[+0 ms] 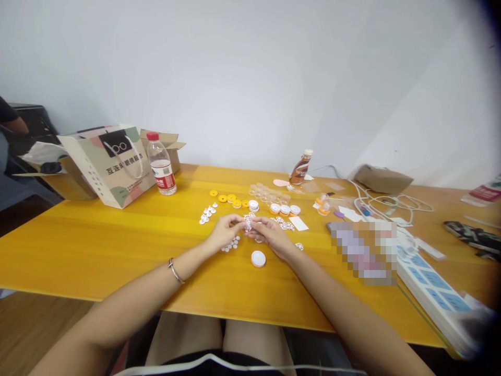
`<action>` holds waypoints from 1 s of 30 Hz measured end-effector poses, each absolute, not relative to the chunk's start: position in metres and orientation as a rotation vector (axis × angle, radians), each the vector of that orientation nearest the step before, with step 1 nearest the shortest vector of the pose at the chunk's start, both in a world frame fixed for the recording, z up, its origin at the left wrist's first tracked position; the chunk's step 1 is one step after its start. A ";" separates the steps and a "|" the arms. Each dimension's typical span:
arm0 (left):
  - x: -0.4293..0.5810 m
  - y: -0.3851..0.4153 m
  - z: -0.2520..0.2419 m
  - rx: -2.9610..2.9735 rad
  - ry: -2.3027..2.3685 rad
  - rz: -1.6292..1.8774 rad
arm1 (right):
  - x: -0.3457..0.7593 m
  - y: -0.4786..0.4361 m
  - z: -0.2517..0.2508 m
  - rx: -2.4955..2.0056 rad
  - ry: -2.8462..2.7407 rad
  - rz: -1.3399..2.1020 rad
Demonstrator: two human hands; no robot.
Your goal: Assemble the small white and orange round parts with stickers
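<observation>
My left hand [225,230] and my right hand [271,233] meet over the middle of the yellow table [97,245]. Both pinch a small white perforated piece [248,222] between their fingertips. A thin bracelet sits on my left wrist. A round white cap [258,258] lies just in front of my right hand. Small white discs [230,244] lie under my left hand, and more white discs [207,213] lie further back. Behind them stand a row of yellow rings [229,199] and white-and-orange round parts [284,210].
A paper gift bag [113,164], a cardboard box and a water bottle [161,164] stand back left. A brown drink bottle [300,167], cables [385,204], a power strip [430,284] and a blurred patch lie right. Another person's arm shows at far left.
</observation>
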State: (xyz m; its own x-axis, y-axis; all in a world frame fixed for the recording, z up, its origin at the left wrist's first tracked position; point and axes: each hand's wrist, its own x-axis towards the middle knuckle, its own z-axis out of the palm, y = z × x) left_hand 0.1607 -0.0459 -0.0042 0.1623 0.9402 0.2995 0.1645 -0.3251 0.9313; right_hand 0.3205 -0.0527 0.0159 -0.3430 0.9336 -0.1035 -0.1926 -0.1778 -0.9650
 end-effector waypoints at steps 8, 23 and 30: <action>0.162 -0.045 -0.010 1.640 1.115 1.277 | 0.322 -0.051 0.014 -0.990 -1.229 1.617; 0.164 -0.047 -0.010 1.661 1.149 1.287 | 0.323 -0.050 0.015 -0.993 -1.323 1.537; 0.164 -0.047 -0.009 1.691 1.137 1.266 | 0.324 -0.048 0.013 -0.993 -1.332 1.525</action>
State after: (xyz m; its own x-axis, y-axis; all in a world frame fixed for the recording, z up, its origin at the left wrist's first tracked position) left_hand 0.1644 -0.0471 -0.0091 0.1265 0.9371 0.3254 0.2230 -0.3465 0.9112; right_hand 0.3239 -0.0485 0.0134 -0.3161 0.9483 -0.0287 -0.0993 -0.0632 -0.9931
